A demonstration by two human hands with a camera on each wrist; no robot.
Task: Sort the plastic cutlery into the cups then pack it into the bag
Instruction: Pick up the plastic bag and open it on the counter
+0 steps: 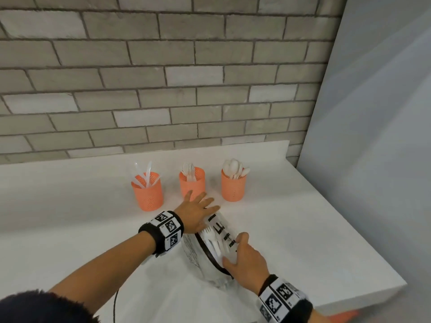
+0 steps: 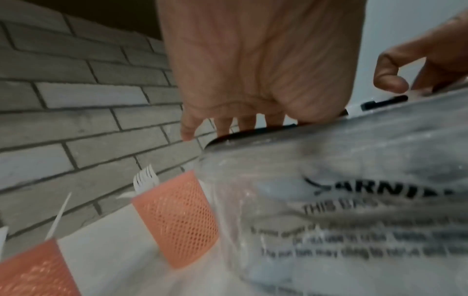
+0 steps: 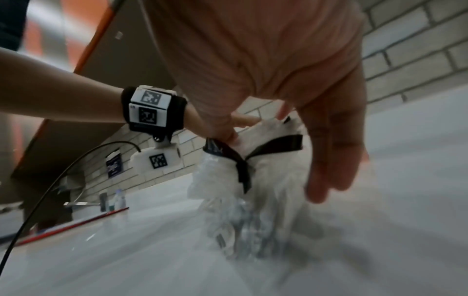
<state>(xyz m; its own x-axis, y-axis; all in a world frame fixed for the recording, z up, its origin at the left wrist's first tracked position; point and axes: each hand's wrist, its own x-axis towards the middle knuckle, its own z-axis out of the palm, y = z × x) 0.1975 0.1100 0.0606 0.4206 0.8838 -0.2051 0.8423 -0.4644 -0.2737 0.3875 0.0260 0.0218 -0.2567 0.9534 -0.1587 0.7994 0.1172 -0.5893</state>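
Left hand (image 1: 195, 213) lying spread, fingers straight and fanned, palm down on the far end of the clear plastic bag (image 1: 205, 257), pressing there rather than gripping. Right hand (image 1: 247, 259) resting on the near right side of the bag's mouth, thumb and fingers loosely bent over the printed plastic; whether pinching the film or only pressing cannot be told, the right wrist view being blurred there.

Bag sitting on the white counter (image 1: 303, 229), near of the middle cup, its dark-edged mouth open upward, long axis running from near right toward far left. White forks (image 1: 211, 238) lying inside, tines pointing far and slightly left, handles toward the near end.

Three orange mesh cups standing in a row along the far side: left cup (image 1: 147, 191) holding clear knives, middle cup (image 1: 192, 181) holding forks just beyond the left fingertips, right cup (image 1: 233, 185) holding spoons, bowls up.
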